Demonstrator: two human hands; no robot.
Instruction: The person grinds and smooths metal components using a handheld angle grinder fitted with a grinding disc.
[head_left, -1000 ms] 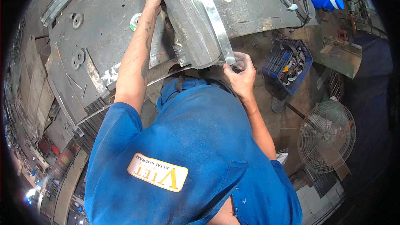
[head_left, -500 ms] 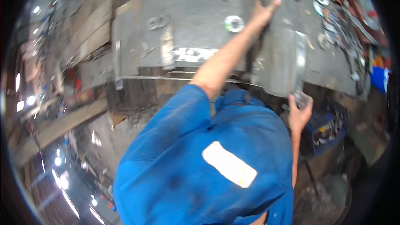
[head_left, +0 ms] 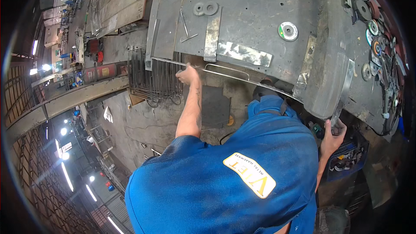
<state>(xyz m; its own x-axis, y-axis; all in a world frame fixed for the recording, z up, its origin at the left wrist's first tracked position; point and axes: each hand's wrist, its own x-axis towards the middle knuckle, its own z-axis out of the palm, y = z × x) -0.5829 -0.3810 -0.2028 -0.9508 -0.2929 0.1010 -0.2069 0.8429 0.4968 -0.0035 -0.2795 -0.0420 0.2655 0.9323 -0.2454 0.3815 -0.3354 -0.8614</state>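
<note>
My left hand is at the front edge of the metal worktable, left of the middle. Its fingers are curled against the thin edge strip, and what they hold, if anything, does not show. At the right, my right hand pinches the near end of a flat metal bar. That bar lies along the right side of a long, rounded grey metal block. A thin rod with bent ends runs close to the table edge between my hands.
On the table are a grinding disc, flat metal strips, grey discs and a T-shaped tool. Several discs and tools crowd the right side. Below the right edge stands a blue crate; a rack of metal rods is at the left.
My left hand has left the far part of the rounded block and come back leftward to the table's front edge. My right hand stays at the bar's near end. The view has shifted.
</note>
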